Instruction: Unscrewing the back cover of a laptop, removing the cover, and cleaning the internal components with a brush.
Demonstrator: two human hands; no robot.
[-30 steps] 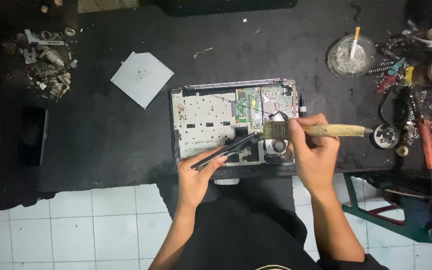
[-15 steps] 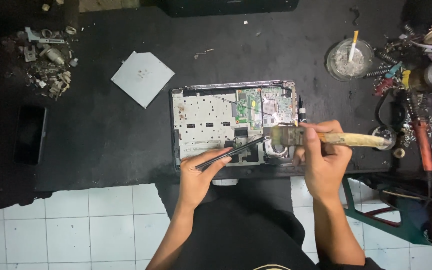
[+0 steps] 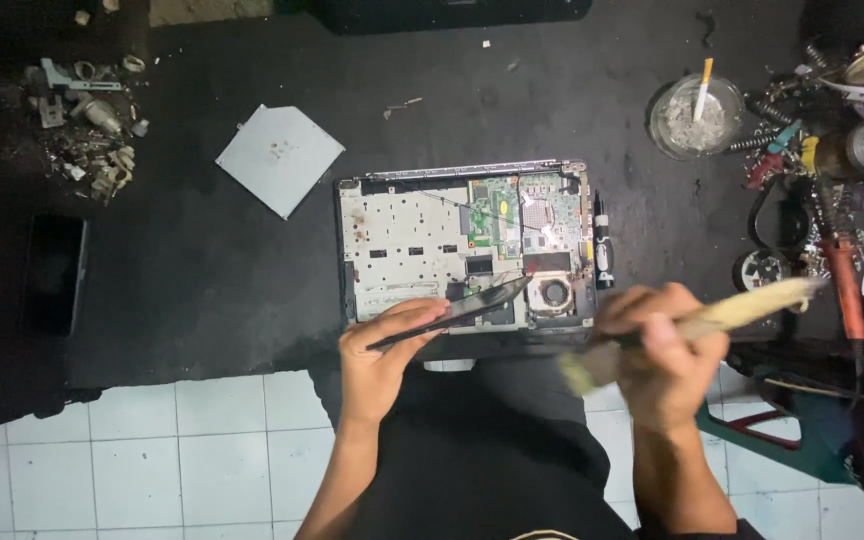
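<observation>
An opened laptop chassis [image 3: 462,250], its silver inner frame and green circuit board exposed, lay at the centre of the frame on a dark work mat [image 3: 202,260], its lower edge near the mat's border with the white tiled floor [image 3: 152,450]. The left hand [image 3: 382,355], at lower centre, grasped a thin dark flat strip [image 3: 462,308] that slanted up toward the round fan [image 3: 554,292] in the chassis's lower right corner. The right hand [image 3: 662,355], motion-blurred at lower right and clear of the chassis, was clenched on the pale wooden handle of a paintbrush [image 3: 712,325], bristles pointing lower left. A grey square plate [image 3: 280,158] lay tilted at upper left of the chassis, with open mat around it. A heap of small metal parts [image 3: 87,130] occupied the upper left, and a dark phone [image 3: 55,272] the left edge. A round glass ashtray [image 3: 697,115] stood at upper right, beside crowded tools [image 3: 832,200] along the right edge.
</observation>
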